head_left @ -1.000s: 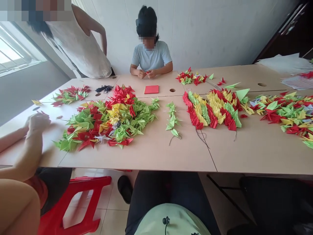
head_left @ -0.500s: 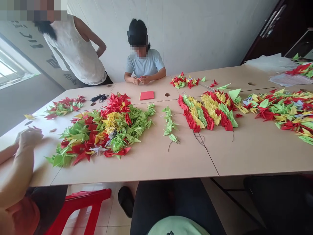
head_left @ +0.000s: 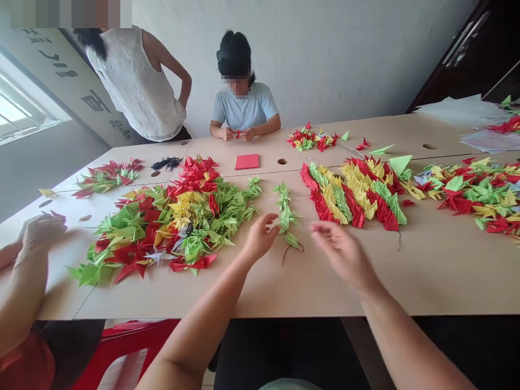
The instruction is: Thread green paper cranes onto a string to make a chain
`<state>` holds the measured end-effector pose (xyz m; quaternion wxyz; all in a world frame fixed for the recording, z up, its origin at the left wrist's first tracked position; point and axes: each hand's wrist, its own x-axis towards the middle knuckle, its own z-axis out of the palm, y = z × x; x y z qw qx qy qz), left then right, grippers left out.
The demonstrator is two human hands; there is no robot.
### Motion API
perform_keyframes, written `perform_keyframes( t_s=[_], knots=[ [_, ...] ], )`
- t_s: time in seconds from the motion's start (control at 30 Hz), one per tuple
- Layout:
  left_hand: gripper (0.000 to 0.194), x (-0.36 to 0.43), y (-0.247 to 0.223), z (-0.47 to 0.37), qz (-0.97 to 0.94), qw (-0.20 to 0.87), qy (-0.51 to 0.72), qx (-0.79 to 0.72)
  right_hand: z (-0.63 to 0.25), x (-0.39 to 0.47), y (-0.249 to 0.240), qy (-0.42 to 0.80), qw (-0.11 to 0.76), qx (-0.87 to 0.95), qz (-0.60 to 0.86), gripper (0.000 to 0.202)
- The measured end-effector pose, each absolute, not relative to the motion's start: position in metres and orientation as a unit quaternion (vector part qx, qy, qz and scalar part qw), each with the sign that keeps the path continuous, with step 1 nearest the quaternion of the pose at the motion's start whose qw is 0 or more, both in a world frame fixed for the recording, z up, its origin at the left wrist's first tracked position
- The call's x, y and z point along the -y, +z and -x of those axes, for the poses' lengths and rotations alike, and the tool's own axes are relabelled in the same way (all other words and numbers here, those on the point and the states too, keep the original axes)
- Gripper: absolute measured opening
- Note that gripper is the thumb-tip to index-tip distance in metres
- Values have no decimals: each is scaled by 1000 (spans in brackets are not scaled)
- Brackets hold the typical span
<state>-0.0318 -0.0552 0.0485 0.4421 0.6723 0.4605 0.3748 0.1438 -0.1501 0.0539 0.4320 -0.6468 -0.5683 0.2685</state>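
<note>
My left hand [head_left: 262, 236] hovers over the table, fingers curved and apart, with nothing in it. Just beyond its fingertips lies a short string of green paper cranes [head_left: 285, 211], a dark thread [head_left: 293, 249] looping from its near end. On the other side of that string is my right hand [head_left: 341, 250], slightly blurred, holding nothing, fingers stretched toward the left. Beyond my right hand rest several strung rows of red, yellow and green cranes [head_left: 351, 192]. Left of my left hand spreads a large mixed heap of folded cranes [head_left: 162, 227].
Across the table a person [head_left: 246, 105] in light blue handles a small red piece near a red paper stack [head_left: 246, 161]. Another person [head_left: 138, 86] stands at the back left. A neighbour's hands [head_left: 43, 233] are at the left edge. More cranes [head_left: 479, 189] lie at right.
Both my hands have come into view from below and reached to either side of the green crane string. The view has shifted slightly. The standing person's arm has shifted a little.
</note>
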Motion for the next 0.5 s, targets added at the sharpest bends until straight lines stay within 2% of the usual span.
perform_keyframes(
  t_s=[0.13,0.3,0.5],
  knots=[
    [32,40,19,14,-706,407,338,-470,-141,107,28,296,358,594,657,28],
    [30,32,9,15,-725,389,318,-470,-148,64,24,319,279,615,664,33],
    [35,29,9,18,-743,381,314,-453,-139,47,31,308,264,643,650,18]
  ],
)
